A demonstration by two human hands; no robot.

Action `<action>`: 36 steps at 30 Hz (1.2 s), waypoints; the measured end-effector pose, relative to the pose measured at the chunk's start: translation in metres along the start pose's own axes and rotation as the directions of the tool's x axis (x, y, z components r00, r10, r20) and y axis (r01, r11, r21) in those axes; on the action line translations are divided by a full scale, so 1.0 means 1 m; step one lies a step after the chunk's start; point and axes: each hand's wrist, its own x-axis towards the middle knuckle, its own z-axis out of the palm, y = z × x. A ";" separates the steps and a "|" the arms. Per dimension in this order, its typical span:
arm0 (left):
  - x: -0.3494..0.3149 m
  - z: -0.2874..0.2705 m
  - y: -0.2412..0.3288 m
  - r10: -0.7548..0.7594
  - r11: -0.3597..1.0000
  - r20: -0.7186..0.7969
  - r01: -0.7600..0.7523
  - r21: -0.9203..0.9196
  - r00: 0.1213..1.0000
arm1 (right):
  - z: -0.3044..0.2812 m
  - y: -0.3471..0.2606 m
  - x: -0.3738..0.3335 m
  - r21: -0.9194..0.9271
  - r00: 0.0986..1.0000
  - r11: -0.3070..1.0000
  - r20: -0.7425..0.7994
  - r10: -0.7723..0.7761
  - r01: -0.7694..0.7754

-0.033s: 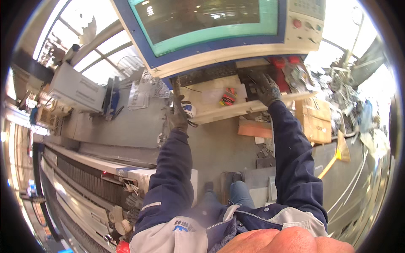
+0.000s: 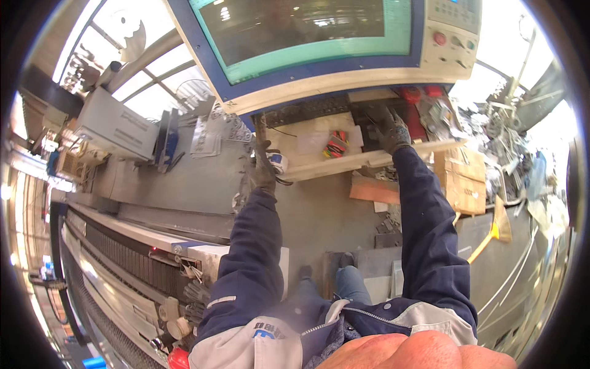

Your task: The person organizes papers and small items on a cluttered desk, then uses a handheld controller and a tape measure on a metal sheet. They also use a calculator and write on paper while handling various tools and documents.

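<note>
My left hand, in a dark glove, is at the left end of a pale pull-out drawer, its fingers closed around the side edge. Just right of it sits a small white-and-blue object with a black strap, perhaps a tape measure. Farther right, my gloved right hand reaches over the drawer's front edge, fingers stretched out over a dark pad; anything under the palm is hidden. Between the hands lie a red-and-yellow tool or packet and a white sheet. A black keyboard lies at the back.
Above the drawer stands a control cabinet with a screen and a red button. At right are a cardboard box, scrap metal and a yellow broom. A long machine bed runs along the left.
The view has shifted slightly, so the cabinet and drawer appear a little farther right and lower. Both hands keep almost the same places at the drawer.
</note>
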 end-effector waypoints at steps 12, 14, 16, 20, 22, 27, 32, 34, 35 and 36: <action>0.024 0.017 -0.036 0.036 0.955 -0.286 0.052 0.293 0.957 | 0.041 0.020 0.057 -0.035 0.982 0.996 0.176 -0.074 0.081; 0.022 0.017 -0.037 0.063 0.925 -0.266 0.044 0.378 0.962 | 0.049 0.026 0.060 0.009 0.978 0.992 0.164 -0.129 0.130; 0.019 0.018 -0.036 0.078 0.875 -0.238 0.048 0.482 0.968 | 0.054 0.031 0.061 0.074 0.980 0.990 0.153 -0.129 0.119; 0.014 0.023 -0.029 -0.022 0.787 -0.262 0.179 0.591 0.965 | 0.054 0.034 0.061 0.207 0.976 0.969 0.144 -0.166 0.134; 0.013 0.025 -0.025 -0.056 0.805 -0.251 0.192 0.561 0.966 | 0.052 0.033 0.061 0.169 0.973 0.978 0.170 -0.153 0.124; 0.011 0.030 -0.022 -0.119 0.831 -0.234 0.226 0.509 0.965 | 0.052 0.030 0.059 0.109 0.980 0.986 0.143 -0.137 0.122; 0.007 0.034 -0.016 -0.104 0.787 -0.244 0.229 0.573 0.964 | 0.052 0.031 0.059 -0.001 0.962 0.972 0.144 -0.231 0.234; 0.006 0.035 -0.012 -0.110 0.722 -0.249 0.249 0.645 0.962 | 0.049 0.029 0.058 0.125 0.983 0.984 0.116 -0.141 0.127; 0.006 0.036 -0.010 -0.054 0.710 -0.232 0.201 0.675 0.971 | 0.048 0.027 0.059 0.106 0.982 0.986 0.129 -0.139 0.126; 0.005 0.037 -0.009 -0.001 0.693 -0.212 0.154 0.705 0.977 | 0.047 0.026 0.058 0.091 0.982 0.989 0.140 -0.125 0.113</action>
